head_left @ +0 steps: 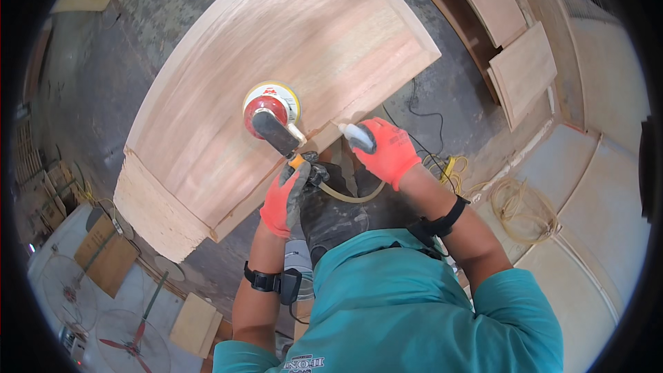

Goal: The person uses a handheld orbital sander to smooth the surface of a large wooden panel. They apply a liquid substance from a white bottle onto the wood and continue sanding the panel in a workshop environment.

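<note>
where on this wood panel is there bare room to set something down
The wooden panel is bare between the orbital sander and the left edge, and from the sander toward the right-hand corner. The near edge is crowded: left hand, beige hose, and right hand holding a white squeeze bottle.

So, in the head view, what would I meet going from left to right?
Red-bladed fan → pale wooden boards → red sander with a dark grip → gloved right hand, holding a white bottle → coiled yellow hose or cable.
</note>
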A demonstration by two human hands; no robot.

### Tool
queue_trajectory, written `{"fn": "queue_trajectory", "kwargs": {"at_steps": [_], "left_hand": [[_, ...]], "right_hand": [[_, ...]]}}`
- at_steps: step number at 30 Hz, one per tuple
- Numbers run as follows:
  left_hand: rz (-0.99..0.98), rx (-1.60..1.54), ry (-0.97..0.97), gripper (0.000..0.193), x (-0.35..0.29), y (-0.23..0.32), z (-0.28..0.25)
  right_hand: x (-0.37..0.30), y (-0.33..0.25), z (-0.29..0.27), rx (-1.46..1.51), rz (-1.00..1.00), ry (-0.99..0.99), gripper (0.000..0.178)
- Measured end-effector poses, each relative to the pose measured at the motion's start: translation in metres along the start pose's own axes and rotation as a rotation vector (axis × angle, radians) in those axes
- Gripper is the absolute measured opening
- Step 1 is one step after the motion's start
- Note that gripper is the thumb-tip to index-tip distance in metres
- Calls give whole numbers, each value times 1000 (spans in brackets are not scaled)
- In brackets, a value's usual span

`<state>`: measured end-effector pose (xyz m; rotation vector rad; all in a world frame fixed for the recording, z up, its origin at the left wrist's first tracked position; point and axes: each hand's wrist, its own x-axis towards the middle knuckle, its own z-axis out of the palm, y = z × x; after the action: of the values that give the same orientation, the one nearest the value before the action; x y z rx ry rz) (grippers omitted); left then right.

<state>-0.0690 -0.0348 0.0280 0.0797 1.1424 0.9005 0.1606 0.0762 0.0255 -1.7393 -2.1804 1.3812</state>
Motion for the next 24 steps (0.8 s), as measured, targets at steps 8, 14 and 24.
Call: {"fn": "queue_trajectory", "kwargs": {"at_steps": [8,14,24], "left_hand": [[-28,34,9,36,0,5,3],[-43,-7,45,34,0,3,4],[-41,-16,29,36,4,-4,-6]], "right_hand": [[4,12,-24,-8,45,111,37],[8,30,-40,-9,72,207,39],[19,46,-69,-91,153,260,45]]}}
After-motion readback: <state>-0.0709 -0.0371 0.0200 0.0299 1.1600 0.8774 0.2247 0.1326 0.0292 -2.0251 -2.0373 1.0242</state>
